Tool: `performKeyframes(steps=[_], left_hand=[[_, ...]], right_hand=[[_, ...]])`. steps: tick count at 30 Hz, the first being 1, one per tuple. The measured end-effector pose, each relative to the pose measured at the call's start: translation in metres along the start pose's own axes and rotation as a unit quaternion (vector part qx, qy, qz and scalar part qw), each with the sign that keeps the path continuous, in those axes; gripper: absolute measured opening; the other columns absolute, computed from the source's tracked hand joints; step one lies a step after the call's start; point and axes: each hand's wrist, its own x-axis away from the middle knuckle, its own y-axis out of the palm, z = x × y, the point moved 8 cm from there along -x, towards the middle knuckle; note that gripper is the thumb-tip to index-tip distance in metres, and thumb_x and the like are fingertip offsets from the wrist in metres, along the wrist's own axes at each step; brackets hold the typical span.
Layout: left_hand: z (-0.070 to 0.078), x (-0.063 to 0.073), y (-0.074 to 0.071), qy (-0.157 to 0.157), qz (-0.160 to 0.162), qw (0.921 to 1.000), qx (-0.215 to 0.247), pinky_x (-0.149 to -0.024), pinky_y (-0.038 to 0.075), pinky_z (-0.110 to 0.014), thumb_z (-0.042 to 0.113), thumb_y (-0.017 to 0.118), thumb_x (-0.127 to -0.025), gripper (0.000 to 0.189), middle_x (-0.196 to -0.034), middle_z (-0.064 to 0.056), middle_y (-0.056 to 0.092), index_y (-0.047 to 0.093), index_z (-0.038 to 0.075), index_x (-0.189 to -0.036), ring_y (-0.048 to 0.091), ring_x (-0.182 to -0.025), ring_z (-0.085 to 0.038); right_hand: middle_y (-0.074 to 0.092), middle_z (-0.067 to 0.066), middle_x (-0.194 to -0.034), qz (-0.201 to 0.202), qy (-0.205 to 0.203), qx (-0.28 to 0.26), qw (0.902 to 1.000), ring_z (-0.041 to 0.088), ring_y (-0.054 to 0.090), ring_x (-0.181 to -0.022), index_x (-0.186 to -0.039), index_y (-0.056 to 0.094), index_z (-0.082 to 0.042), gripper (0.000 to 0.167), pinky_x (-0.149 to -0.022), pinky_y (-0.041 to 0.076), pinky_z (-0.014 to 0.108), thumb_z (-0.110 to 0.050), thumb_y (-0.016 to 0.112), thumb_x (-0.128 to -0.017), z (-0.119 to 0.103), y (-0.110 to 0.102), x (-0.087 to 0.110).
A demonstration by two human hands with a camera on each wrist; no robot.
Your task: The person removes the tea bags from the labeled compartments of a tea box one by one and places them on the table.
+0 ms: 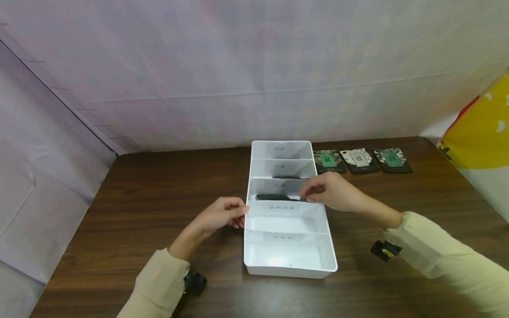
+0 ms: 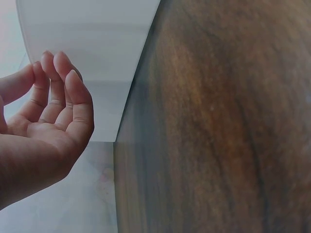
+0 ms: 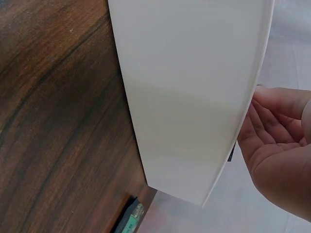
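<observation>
A long white box (image 1: 286, 273), split by dividers into several labelled compartments, stands on the table. My left hand (image 1: 223, 215) pinches its left rim between thumb and curled fingers; in the left wrist view the fingertips meet at the rim. My right hand (image 1: 331, 192) reaches over the right side into the middle compartment. Its fingers pinch the right end of a thin dark packet (image 1: 274, 197), seen edge-on there. Another dark edge (image 1: 290, 177) shows in the compartment behind. The right wrist view has the box's outer wall (image 3: 184, 97) hiding the fingertips.
Three flat dark packets with green or white labels lie in a row right of the box: one beside it (image 1: 329, 160), a white-patterned one (image 1: 359, 160) and another green one (image 1: 393, 160). A pale curtain (image 1: 191, 88) hangs behind the brown wooden table (image 1: 167, 185).
</observation>
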Motion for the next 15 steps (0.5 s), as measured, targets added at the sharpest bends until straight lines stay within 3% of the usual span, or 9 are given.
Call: performKeyframes(steps=[15], left_hand=[[-0.0006,0.0000,-0.0002,-0.004,0.002,1.0000,-0.001,-0.060,0.045,-0.026,0.007,0.049,-0.094,0.026,-0.067,-0.004,0.056,0.046,-0.019,-0.092,0.055,-0.062,-0.014]], right_hand=[[0.067,0.003,-0.083,0.031,0.043,-0.045,0.9976,0.013,0.061,-0.072,-0.083,0.071,-0.007,0.010,-0.061,0.049,0.025,0.001,0.069,-0.077,0.0044,-0.0082,0.0034]])
